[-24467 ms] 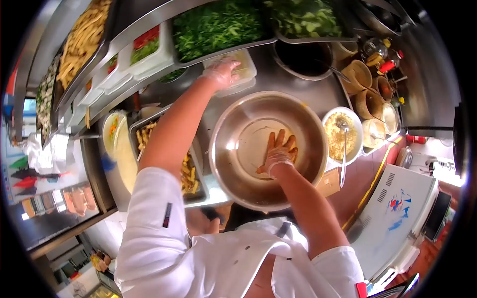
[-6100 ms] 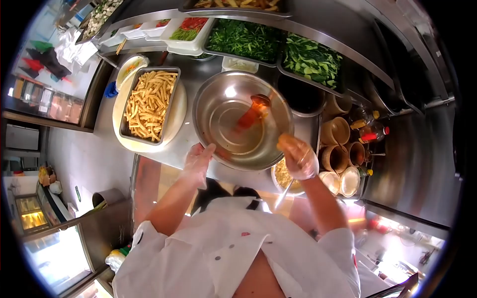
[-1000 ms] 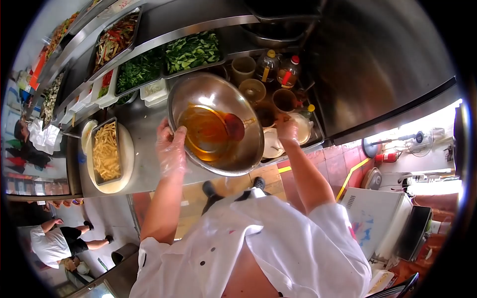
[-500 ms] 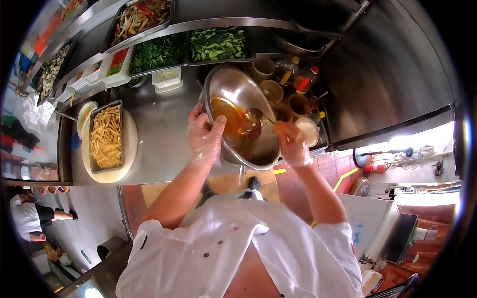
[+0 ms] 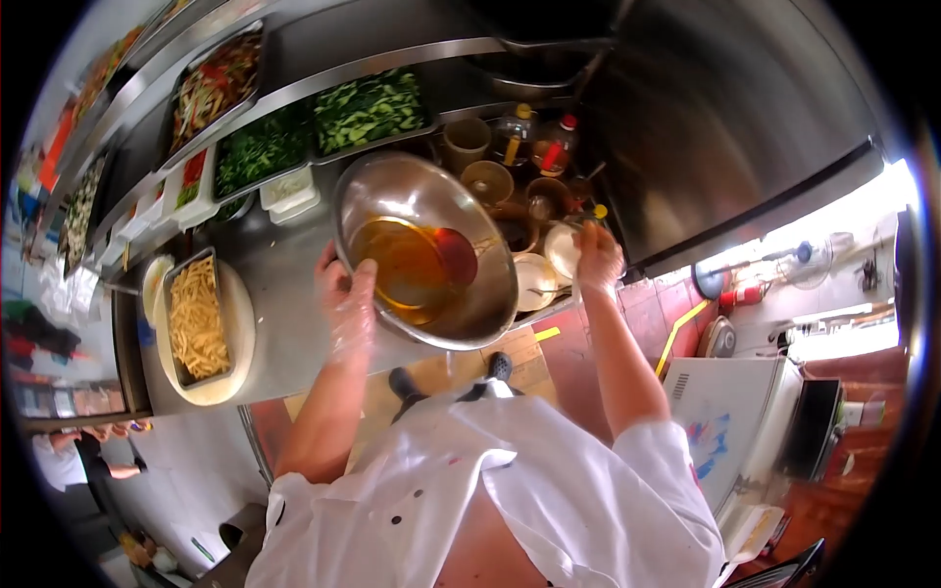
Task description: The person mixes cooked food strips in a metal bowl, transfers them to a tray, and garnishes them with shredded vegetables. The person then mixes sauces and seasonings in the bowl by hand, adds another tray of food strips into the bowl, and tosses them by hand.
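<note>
A large steel mixing bowl (image 5: 485, 216), tilted toward me, holds an amber liquid (image 5: 392, 260) with a darker red patch (image 5: 456, 257). My left hand (image 5: 348, 299), in a clear plastic glove, grips its left rim, thumb over the edge. To the right of the bowl, my gloved right hand (image 5: 598, 260) is closed, apparently around the handle of the ladle seen earlier; the ladle's head is hard to make out now. This hand is right beside a tub of white contents (image 5: 564, 250). Another pale tub (image 5: 535, 280) with a spoon stands just nearer the bowl.
Seasoning tubs (image 5: 487, 183) and bottles (image 5: 554, 147) crowd the counter's right end by a steel panel. A tray of pale yellow strips (image 5: 199, 318) rests on a round board (image 5: 240, 338) at left. Trays of chopped greens (image 5: 368, 110) line the back below a shelf.
My right hand has left the bowl with the ladle and moved right to the white tub. The view has shifted, and the bowl, still in my left hand, appears further left.
</note>
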`<act>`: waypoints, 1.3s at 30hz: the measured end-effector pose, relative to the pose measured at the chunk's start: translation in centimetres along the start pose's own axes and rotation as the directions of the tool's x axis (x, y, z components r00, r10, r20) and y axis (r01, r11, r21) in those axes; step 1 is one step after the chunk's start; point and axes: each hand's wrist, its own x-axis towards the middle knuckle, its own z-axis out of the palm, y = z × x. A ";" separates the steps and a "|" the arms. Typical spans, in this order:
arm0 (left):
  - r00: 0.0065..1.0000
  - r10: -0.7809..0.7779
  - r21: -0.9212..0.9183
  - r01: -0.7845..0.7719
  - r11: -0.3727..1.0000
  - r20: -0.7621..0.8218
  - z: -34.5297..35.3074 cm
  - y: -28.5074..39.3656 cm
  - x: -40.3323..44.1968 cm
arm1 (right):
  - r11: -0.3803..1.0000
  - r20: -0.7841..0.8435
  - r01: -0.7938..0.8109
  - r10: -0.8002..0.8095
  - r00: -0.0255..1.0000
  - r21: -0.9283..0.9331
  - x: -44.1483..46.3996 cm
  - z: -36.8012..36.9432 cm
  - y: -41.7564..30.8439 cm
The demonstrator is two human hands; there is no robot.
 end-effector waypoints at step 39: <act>0.999 0.032 0.030 -0.030 0.999 -0.044 1.1 2.0 -0.2 | 0.687 0.260 0.682 -0.726 0.637 0.250 -13.4 4.5 -3.0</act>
